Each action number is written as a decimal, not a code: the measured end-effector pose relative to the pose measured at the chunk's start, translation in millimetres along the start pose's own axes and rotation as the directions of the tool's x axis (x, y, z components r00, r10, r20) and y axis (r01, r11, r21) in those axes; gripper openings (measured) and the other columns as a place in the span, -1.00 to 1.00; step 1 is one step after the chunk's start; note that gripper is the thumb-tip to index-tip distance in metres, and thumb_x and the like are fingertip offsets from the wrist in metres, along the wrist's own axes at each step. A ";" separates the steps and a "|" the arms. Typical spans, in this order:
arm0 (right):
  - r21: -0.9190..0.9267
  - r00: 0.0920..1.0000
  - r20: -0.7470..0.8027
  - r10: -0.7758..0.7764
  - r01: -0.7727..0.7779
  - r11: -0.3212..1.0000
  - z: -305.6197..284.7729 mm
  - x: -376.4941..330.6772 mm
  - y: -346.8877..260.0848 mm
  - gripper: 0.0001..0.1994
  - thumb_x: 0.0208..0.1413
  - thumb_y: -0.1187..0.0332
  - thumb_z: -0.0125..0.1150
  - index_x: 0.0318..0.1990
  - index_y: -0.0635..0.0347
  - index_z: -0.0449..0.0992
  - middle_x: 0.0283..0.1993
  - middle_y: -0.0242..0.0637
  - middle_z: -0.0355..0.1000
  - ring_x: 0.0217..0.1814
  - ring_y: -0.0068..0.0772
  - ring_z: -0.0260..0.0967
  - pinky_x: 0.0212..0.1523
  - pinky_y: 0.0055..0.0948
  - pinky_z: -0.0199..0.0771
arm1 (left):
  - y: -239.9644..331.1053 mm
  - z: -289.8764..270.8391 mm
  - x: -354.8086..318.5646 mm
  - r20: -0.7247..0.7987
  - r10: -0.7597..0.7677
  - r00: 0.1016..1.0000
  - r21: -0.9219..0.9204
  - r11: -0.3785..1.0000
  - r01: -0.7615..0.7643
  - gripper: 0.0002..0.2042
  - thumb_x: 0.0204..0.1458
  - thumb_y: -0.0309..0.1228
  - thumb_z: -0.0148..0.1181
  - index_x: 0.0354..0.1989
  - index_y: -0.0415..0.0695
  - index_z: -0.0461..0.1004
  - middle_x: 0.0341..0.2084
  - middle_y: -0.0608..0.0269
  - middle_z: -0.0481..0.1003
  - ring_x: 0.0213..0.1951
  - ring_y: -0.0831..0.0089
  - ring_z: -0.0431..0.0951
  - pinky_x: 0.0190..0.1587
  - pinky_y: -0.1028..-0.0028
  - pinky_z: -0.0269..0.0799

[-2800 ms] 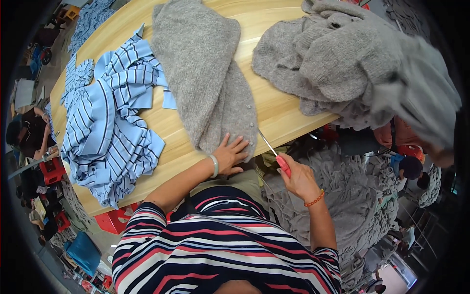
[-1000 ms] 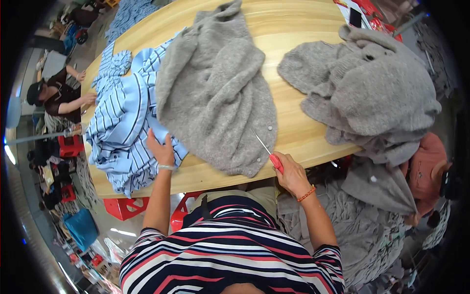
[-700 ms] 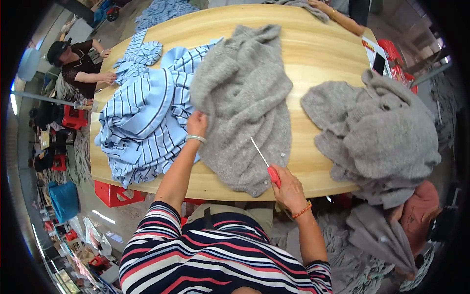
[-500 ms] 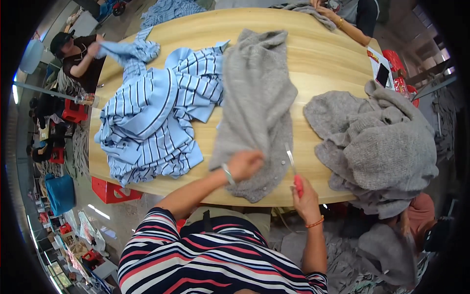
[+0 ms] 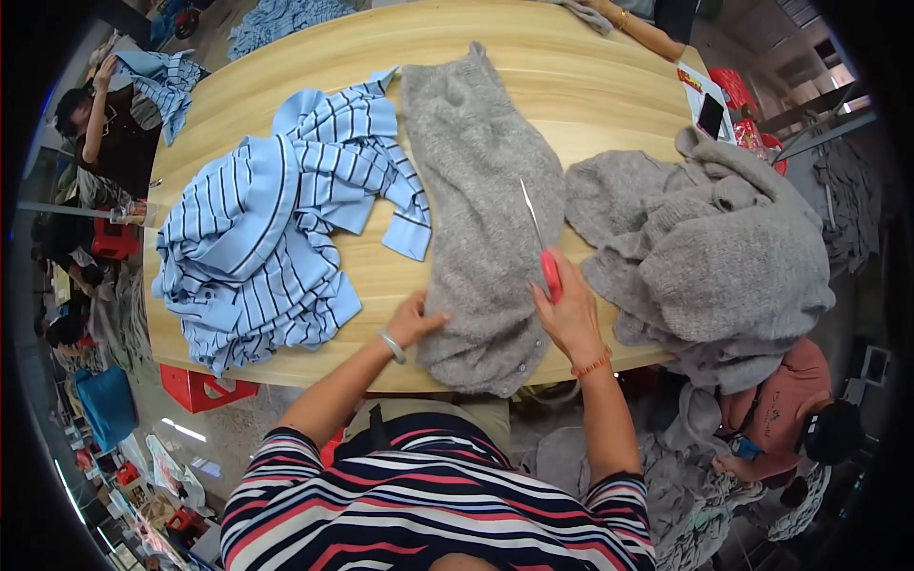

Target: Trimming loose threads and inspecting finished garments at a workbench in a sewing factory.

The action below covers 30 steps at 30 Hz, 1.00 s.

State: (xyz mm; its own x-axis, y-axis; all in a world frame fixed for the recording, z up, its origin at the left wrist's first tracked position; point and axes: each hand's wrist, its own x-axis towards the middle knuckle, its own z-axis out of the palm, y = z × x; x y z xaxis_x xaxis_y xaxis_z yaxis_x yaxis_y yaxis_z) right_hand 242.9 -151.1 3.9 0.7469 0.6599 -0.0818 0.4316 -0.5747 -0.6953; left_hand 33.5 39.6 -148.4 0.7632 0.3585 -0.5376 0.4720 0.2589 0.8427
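A grey knitted garment (image 5: 486,143) lies lengthwise on the table in front of me, with small buttons along its near right edge. My left hand (image 5: 415,322) rests at the garment's lower left edge, thumb apart from the fingers and touching the knit. In my right hand (image 5: 571,309) is a pair of scissors (image 5: 550,276) with red handles. Their slim metal blades point away from me, over the garment's right side. That hand's fingers are closed around the handles.
Blue striped garments (image 5: 257,228) are heaped on the left of the table (image 5: 381,276). A grey knit pile (image 5: 733,276) sits on the right, overhanging the near edge. A phone (image 5: 710,114) lies at the far right. Co-workers handle garments around the table.
My left hand has moved left and slightly down to the garment's edge. My right hand has raised the scissors up and left, over the knit. The garment lies flatter, its far end shifted.
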 end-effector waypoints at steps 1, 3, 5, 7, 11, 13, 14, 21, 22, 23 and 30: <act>0.001 1.000 -0.008 -0.007 0.007 1.000 8.3 17.4 -4.2 -0.45 0.02 0.36 0.23 0.20 0.17 0.25 0.04 -0.01 0.35 0.03 0.08 0.36 -0.02 -0.18 0.40 | -4.7 13.9 -2.5 0.067 -0.043 0.997 0.041 0.998 0.040 -0.53 -0.13 -0.33 0.36 -0.06 -0.32 0.42 -0.23 0.14 0.54 -0.26 0.37 0.54 -0.11 0.37 0.44; -0.077 0.992 -0.111 -0.060 0.052 0.996 27.3 51.7 -5.5 -0.34 -0.04 0.22 0.31 0.23 0.14 0.21 0.00 0.01 0.38 0.04 0.09 0.36 -0.01 -0.14 0.39 | 1.1 45.6 -18.6 -0.001 0.083 0.997 0.121 0.989 -0.082 -0.55 -0.11 -0.39 0.31 -0.02 -0.30 0.43 -0.19 0.14 0.54 -0.19 0.43 0.52 -0.05 0.39 0.42; -0.129 0.999 -0.042 0.009 -0.015 0.992 42.3 76.8 -18.6 -0.34 -0.04 0.22 0.30 0.24 0.11 0.19 0.00 0.04 0.38 0.04 0.10 0.36 0.00 -0.12 0.39 | 14.3 58.8 -35.9 -0.036 0.136 0.990 0.022 0.991 -0.135 -0.56 -0.11 -0.40 0.30 -0.01 -0.29 0.43 -0.19 0.15 0.54 -0.18 0.44 0.51 -0.04 0.39 0.41; -0.186 0.996 0.028 0.086 -0.079 0.979 59.6 96.2 -18.4 -0.33 -0.04 0.22 0.28 0.25 0.07 0.18 0.00 0.06 0.39 0.05 0.11 0.35 0.01 -0.09 0.38 | 36.1 54.6 -45.9 -0.130 0.204 0.970 -0.116 0.969 -0.219 -0.58 -0.10 -0.44 0.27 -0.01 -0.27 0.43 -0.20 0.18 0.54 -0.16 0.47 0.50 -0.04 0.41 0.41; -0.289 0.938 0.267 0.222 -0.142 0.947 71.9 113.4 -12.2 -0.42 -0.03 0.40 0.13 0.23 0.06 0.21 0.01 0.12 0.40 0.05 0.11 0.37 0.02 -0.09 0.39 | 104.8 -21.6 -47.8 -0.331 0.278 0.902 -0.148 0.929 -0.340 -0.69 -0.03 -0.51 0.19 -0.07 -0.23 0.43 -0.23 0.29 0.51 -0.20 0.54 0.49 -0.10 0.50 0.42; -0.004 0.988 0.149 0.039 -0.039 0.999 50.7 115.0 -18.3 -0.45 -0.03 0.40 0.13 0.20 0.07 0.26 0.00 0.09 0.41 0.04 0.09 0.39 0.02 -0.14 0.39 | 141.6 -57.2 -56.0 -0.390 0.467 0.794 -0.012 0.859 -0.511 -0.73 -0.04 -0.52 0.18 -0.12 -0.23 0.44 -0.27 0.28 0.51 -0.23 0.54 0.50 -0.12 0.51 0.42; 0.072 0.998 0.065 -0.002 -0.003 0.997 34.7 117.7 -25.3 -0.46 -0.03 0.40 0.13 0.20 0.09 0.28 -0.01 0.07 0.42 0.03 0.05 0.40 0.02 -0.18 0.40 | 162.7 -56.0 -76.2 -0.401 0.456 0.794 -0.014 0.864 -0.503 -0.73 -0.04 -0.52 0.18 -0.12 -0.23 0.44 -0.27 0.28 0.51 -0.23 0.54 0.50 -0.12 0.51 0.42; 0.024 0.949 -0.314 -0.016 0.024 0.999 -83.3 77.7 24.2 -0.41 -0.02 0.49 0.20 0.22 0.37 0.21 0.17 -0.03 0.33 0.21 -0.23 0.29 0.23 -0.40 0.21 | 132.6 16.3 -125.2 0.276 0.200 0.940 0.529 0.785 -0.322 -0.66 -0.03 -0.28 0.26 -0.09 -0.15 0.44 -0.56 0.15 0.46 -0.52 0.19 0.48 -0.40 0.32 0.42; -0.073 0.945 -0.326 0.009 -0.035 0.997 -85.1 60.8 59.7 -0.41 -0.02 0.48 0.21 0.23 0.34 0.21 0.13 -0.01 0.36 0.18 -0.20 0.32 0.19 -0.38 0.25 | 96.6 26.1 -115.2 0.386 0.251 0.887 0.504 0.749 -0.431 -0.66 -0.03 -0.28 0.25 -0.09 -0.13 0.43 -0.52 0.13 0.44 -0.51 0.15 0.47 -0.40 0.28 0.41; -0.167 0.940 -0.339 0.038 -0.099 0.981 -83.1 41.1 90.2 -0.40 -0.02 0.46 0.22 0.23 0.31 0.21 0.09 0.00 0.38 0.14 -0.16 0.35 0.15 -0.35 0.29 | 86.6 31.8 -107.0 0.408 0.249 0.879 0.489 0.753 -0.440 -0.66 -0.03 -0.28 0.25 -0.09 -0.13 0.43 -0.52 0.13 0.44 -0.51 0.15 0.47 -0.40 0.28 0.41; -0.058 0.929 -0.175 0.325 -0.339 0.939 -56.6 -51.1 85.5 -0.51 0.07 0.36 0.18 0.18 0.24 0.29 -0.16 0.04 0.46 -0.14 -0.02 0.45 -0.08 -0.26 0.41 | 78.1 34.3 -59.3 0.171 0.546 0.820 0.602 0.601 -0.525 -0.70 -0.08 -0.42 0.27 -0.14 -0.15 0.44 -0.24 0.05 0.42 -0.16 0.07 0.45 -0.15 0.27 0.40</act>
State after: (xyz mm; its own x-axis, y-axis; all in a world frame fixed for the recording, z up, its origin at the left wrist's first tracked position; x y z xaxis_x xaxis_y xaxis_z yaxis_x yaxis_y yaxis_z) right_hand 270.3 -261.3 -10.9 0.9230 0.3417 -0.1770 0.1810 -0.7914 -0.5838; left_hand 40.2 7.8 -49.8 0.9592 0.2817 0.0236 0.1484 -0.5731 0.8060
